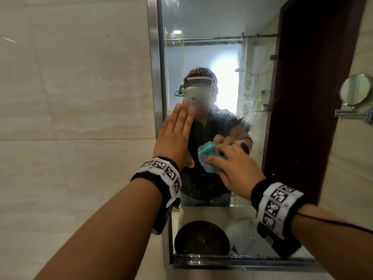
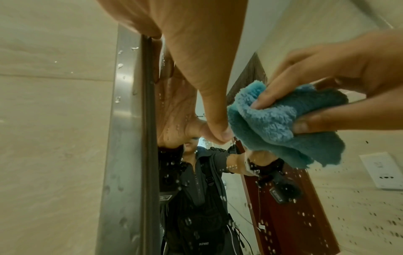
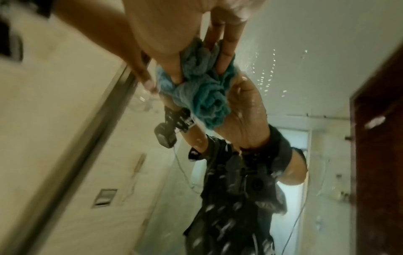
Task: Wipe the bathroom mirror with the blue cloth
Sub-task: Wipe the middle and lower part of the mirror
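The bathroom mirror (image 1: 214, 57) in its steel frame (image 1: 154, 63) fills the middle of the head view, wet with droplets. My right hand (image 1: 232, 164) grips the bunched blue cloth (image 1: 207, 156) and holds it against the glass at mid height. In the left wrist view the blue cloth (image 2: 283, 124) is pinched between thumb and fingers; in the right wrist view the blue cloth (image 3: 202, 89) is pressed on the glass. My left hand (image 1: 177, 134) lies flat with straight fingers on the mirror's left side, next to the frame.
Beige tiled wall (image 1: 70, 118) lies to the left of the mirror. A small round mirror (image 1: 356, 89) on a wall arm hangs at the right. The mirror reflects a dark red door (image 1: 312, 98), a person and a dark basin (image 1: 201, 237).
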